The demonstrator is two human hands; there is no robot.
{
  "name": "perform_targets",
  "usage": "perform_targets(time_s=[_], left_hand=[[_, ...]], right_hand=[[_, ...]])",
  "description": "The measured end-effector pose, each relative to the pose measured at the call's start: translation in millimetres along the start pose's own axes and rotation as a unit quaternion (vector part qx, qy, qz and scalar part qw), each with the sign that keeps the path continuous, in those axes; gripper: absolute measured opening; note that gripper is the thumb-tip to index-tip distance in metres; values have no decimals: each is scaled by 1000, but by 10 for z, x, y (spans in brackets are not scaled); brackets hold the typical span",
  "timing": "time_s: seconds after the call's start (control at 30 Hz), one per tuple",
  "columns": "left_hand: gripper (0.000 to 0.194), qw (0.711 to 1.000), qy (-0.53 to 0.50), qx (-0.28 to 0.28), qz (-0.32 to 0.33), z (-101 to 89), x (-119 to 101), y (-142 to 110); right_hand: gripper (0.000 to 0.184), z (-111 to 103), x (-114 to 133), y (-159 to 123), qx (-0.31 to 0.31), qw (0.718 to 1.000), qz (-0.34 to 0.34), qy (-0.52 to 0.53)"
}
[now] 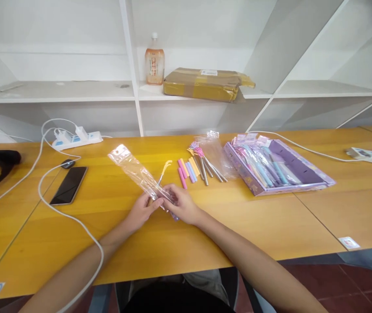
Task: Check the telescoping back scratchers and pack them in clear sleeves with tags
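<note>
My left hand (142, 212) is closed on the lower part of a long clear plastic bag (130, 167), which slants up and to the left with its hang-hole end raised. My right hand (183, 204) meets it there, fingers wrapped round a back scratcher (165, 168) with a yellow claw and thin metal rod; a purple end shows below the fingers. Whether the rod lies inside the bag is hidden by my hands. To the right lie several pink, yellow and purple handle sleeves (187, 169) and several metal-rod back scratchers (200, 153) with coloured claws.
A purple box (316, 176) holds several bagged items, with clear bags (216, 152) beside it. On the left are a phone (69, 186), a power strip (78, 138) and a white cable (75, 217) crossing over my left forearm. Shelves behind hold a bottle (155, 65) and a carton (202, 84).
</note>
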State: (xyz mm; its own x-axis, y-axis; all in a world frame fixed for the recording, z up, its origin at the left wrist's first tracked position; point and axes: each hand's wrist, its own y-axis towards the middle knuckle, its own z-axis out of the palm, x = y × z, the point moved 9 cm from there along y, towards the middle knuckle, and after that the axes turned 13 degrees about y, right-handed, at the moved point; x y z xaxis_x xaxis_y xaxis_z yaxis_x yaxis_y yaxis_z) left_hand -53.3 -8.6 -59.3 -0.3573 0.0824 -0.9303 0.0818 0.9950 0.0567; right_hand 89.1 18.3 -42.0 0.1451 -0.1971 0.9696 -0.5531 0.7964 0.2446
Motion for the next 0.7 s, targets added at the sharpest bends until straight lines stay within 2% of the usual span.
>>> perform_targets(time_s=[0.07,0.2,0.3,0.4,0.47,0.57,0.63,0.7], left_hand=[[40,1000,-15,5,-18,10,48,-7],[35,1000,-7,8,-3,-4,15,-15],[30,999,10,41,33,69,-74,-37],[28,995,25,79,48,172,-119,-76],[28,994,23,91,48,204,-127,-91],[32,998,-15,53,22,102,-84,-59],[37,998,-56,-4,-12,-47,-5,-16],[42,990,-113,-70,-44,-215,82,21]], right_hand=[[38,26,4,-22,12,999,9,48],[49,-166,-47,41,-42,991,33,125],[48,-136,-159,103,-34,986,65,150],[45,-28,-200,128,-1,985,66,158],[43,-47,-201,132,-9,986,62,152],[42,-292,-139,139,-90,984,32,149],[39,-531,-79,125,-164,970,3,178],[37,-723,-15,102,-210,955,-22,206]])
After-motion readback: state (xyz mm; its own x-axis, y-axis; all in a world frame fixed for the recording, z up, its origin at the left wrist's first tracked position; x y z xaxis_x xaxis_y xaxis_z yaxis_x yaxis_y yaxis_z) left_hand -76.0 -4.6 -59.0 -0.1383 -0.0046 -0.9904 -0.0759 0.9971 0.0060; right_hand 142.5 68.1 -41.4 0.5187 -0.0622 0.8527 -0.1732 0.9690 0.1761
